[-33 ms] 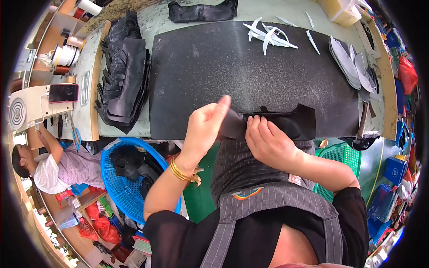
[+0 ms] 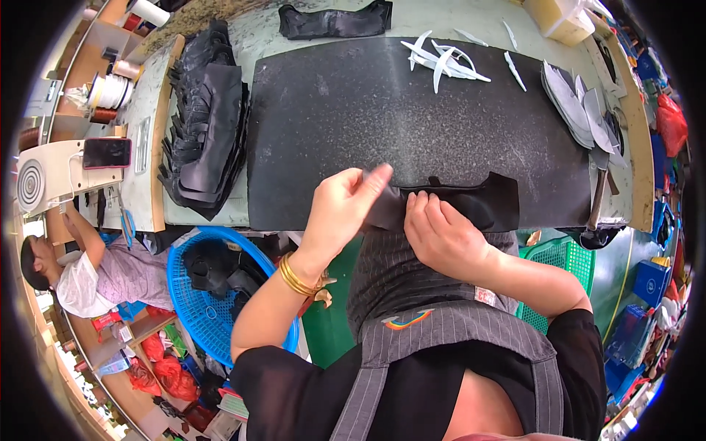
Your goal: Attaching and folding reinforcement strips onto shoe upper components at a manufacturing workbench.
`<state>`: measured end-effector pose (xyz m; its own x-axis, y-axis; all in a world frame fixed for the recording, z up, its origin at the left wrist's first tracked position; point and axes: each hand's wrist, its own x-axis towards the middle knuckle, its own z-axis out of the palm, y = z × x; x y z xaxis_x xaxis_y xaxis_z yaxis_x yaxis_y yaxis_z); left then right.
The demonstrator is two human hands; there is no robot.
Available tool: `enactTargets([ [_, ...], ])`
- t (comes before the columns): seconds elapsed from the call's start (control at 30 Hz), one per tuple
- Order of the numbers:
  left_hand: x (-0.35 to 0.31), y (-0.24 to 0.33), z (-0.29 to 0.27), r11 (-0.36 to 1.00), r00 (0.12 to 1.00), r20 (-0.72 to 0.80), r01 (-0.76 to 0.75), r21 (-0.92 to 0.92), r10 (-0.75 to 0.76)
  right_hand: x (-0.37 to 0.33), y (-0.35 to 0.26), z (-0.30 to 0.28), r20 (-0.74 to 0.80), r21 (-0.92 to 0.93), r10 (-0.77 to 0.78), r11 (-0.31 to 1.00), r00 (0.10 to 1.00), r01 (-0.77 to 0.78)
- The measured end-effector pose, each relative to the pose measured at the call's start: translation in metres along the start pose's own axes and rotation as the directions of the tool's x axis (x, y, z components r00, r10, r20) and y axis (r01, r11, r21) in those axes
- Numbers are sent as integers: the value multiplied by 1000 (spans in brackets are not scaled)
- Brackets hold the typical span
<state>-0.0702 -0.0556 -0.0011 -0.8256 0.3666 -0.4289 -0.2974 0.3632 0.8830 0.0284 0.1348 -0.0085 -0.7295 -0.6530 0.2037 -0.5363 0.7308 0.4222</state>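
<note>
A black leather-like piece (image 2: 482,203) lies along the front edge of the dark work board (image 2: 316,110), its upper edge folded over. My right hand (image 2: 447,229) is closed on its middle, fingertips pressed together along the fold. At the piece's left end is my left hand (image 2: 340,208), with gold bangles at the wrist. Its fingers curl around that end and the thumb sticks out over it, slightly blurred; the fingertips are hidden. White curved strips (image 2: 448,65) lie on the far part of the board.
Stacked black pieces (image 2: 209,140) stand left of the board, another black piece (image 2: 334,20) behind it. Grey curved pieces (image 2: 566,106) and a hammer-like tool (image 2: 599,195) lie right. Below are a blue basket (image 2: 184,309) and a green basket (image 2: 581,257). Another person (image 2: 110,275) sits left.
My left hand has shifted slightly right, its thumb tip now lower and closer to the fold. My right hand and the black piece have stayed nearly in place.
</note>
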Motion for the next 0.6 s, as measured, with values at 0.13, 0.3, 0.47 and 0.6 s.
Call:
enactTargets([
  [0.13,-1,8,-5,988,965,260,47,-149,-7,-4,-2,2,-19,27,18,999,1000,-17],
  [0.3,4,8,-13,978,972,216,129,-166,-91,-4,-3,0,-62,48,32,998,998,-29],
  [0.47,30,35,-11,849,944,236,75,523,-229,-4,-3,4,-77,68,32,997,996,-27],
  [0.6,25,36,-4,834,965,189,51,549,-183,-2,-4,3,-72,67,41,997,997,-36],
])
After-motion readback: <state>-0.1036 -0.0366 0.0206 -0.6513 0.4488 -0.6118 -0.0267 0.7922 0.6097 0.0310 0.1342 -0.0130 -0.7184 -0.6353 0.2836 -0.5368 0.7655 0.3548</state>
